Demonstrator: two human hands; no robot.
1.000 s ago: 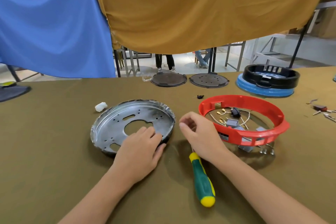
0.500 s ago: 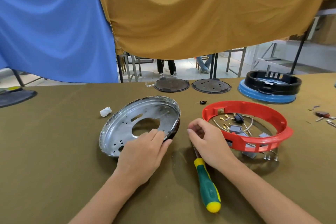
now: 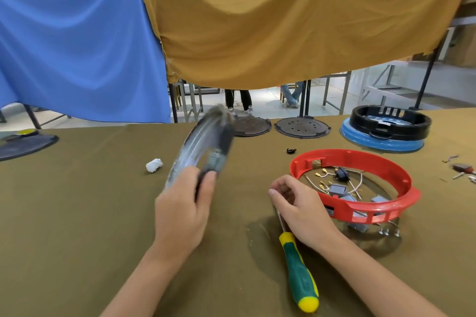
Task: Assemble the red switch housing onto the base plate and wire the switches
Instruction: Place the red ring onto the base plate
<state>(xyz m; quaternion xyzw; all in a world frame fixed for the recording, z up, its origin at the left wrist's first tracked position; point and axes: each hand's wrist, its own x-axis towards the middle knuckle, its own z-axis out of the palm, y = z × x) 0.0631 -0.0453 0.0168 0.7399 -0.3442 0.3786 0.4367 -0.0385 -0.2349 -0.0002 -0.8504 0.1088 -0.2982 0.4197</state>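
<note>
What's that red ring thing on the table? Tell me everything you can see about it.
The red switch housing is a round, open ring that looks like moulded plastic, with slots cut along its near wall and a small lip jutting to the right. It lies flat on the olive table cloth, to the right of the right hand, whose knuckles are close to its rim. Inside it lie grey switch blocks, white wires with brass terminals, and a small black part.

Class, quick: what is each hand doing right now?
Left hand: grips the tilted metal base plate.
Right hand: fingers curled by the screwdriver; contents cannot be told.
</note>
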